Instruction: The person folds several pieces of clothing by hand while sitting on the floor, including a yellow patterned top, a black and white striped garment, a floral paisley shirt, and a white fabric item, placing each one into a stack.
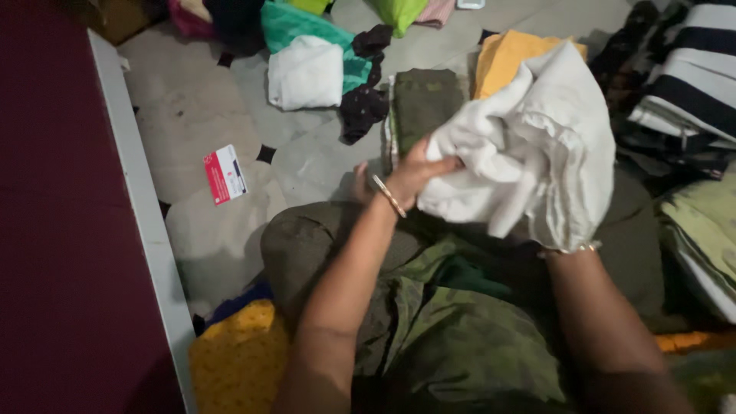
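Both hands lift a crumpled white cotton cloth (529, 146) above the lap: the left hand (414, 172) pinches its edge to gather it, while the right hand, buried beneath the cloth, shows no grip. Just beyond the cloth lies a folded olive-green fabric (425, 100) on the tiled floor (192, 115).
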